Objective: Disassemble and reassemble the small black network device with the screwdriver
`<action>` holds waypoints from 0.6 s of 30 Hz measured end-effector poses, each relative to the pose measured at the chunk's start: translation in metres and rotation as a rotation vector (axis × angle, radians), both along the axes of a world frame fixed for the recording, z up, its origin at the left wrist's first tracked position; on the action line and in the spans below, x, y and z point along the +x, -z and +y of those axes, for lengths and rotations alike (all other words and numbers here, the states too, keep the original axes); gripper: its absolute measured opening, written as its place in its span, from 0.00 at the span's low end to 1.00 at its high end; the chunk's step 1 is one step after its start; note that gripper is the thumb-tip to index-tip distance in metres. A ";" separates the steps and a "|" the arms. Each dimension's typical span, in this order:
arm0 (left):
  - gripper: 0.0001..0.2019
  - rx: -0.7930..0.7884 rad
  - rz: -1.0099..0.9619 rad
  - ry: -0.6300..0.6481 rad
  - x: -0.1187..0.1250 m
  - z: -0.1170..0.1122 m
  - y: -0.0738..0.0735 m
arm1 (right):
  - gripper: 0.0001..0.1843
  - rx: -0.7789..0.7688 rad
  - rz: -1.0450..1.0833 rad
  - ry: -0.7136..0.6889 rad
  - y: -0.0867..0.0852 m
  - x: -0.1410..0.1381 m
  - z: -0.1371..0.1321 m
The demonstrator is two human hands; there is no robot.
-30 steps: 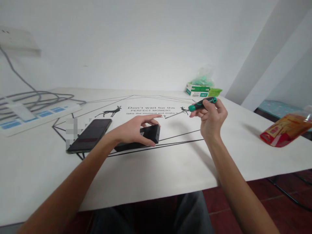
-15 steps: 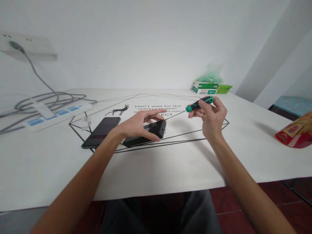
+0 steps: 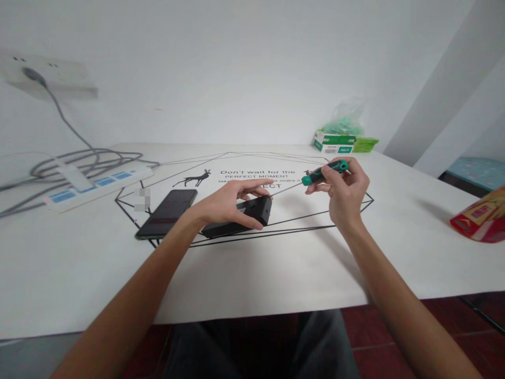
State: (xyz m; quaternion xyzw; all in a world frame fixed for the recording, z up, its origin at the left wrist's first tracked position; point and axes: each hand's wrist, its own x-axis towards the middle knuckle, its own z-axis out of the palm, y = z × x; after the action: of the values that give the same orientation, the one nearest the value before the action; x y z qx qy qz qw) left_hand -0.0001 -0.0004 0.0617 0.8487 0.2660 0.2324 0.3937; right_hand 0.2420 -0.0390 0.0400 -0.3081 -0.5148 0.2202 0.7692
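Note:
A black box-shaped device (image 3: pixel 258 210) lies on the white table (image 3: pixel 256 263) near the middle. My left hand (image 3: pixel 229 202) rests over it, thumb pressed to its near side and fingers across its top. My right hand (image 3: pixel 345 189) is closed round a green-and-black screwdriver (image 3: pixel 325 172), held above the table to the right of the device. The screwdriver's thin shaft points left and down toward the device's right end, with its tip just short of it.
A dark phone (image 3: pixel 168 213) lies left of the device. A white power strip (image 3: pixel 94 184) with grey cables sits at the far left. Green-and-white boxes (image 3: pixel 335 142) stand at the back right. A red packet (image 3: pixel 479 223) lies at the right edge.
The view has shifted, so everything sits a little further right than a second ago. Both hands keep their hold; the screwdriver stays close to the device's right end.

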 end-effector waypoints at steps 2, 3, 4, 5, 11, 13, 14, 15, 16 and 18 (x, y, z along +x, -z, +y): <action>0.46 0.007 0.006 -0.008 0.001 -0.001 0.000 | 0.13 0.003 -0.014 0.012 -0.001 0.001 0.000; 0.46 0.010 0.009 -0.012 0.002 -0.001 0.001 | 0.13 -0.001 -0.026 0.030 -0.001 0.001 0.001; 0.46 0.012 0.012 -0.015 0.002 -0.001 0.002 | 0.14 -0.006 -0.041 0.058 -0.001 0.002 0.001; 0.46 0.014 0.013 -0.016 0.003 0.000 0.003 | 0.15 -0.011 -0.057 0.096 -0.001 0.002 0.002; 0.47 0.031 -0.043 -0.031 0.003 0.005 0.011 | 0.15 -0.054 -0.149 0.235 0.006 0.006 0.007; 0.46 0.030 -0.056 -0.040 0.003 0.007 0.012 | 0.13 -0.068 -0.143 0.129 0.007 0.008 0.007; 0.46 0.027 -0.062 -0.044 0.003 0.007 0.012 | 0.12 -0.075 -0.133 0.070 0.007 0.010 0.007; 0.46 0.023 -0.067 -0.051 0.003 0.007 0.012 | 0.12 -0.084 -0.125 0.025 0.007 0.010 0.007; 0.46 0.017 -0.072 -0.058 0.003 0.007 0.012 | 0.12 -0.091 -0.120 0.002 0.007 0.011 0.007; 0.46 0.003 -0.084 -0.068 0.003 0.007 0.013 | 0.13 -0.093 -0.122 0.029 0.006 0.011 0.007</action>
State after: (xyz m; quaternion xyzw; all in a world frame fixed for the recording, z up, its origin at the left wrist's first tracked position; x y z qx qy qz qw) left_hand 0.0032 0.0065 0.0490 0.8294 0.2775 0.2813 0.3950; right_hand 0.2529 -0.0321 0.0339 -0.3636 -0.5456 0.2136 0.7242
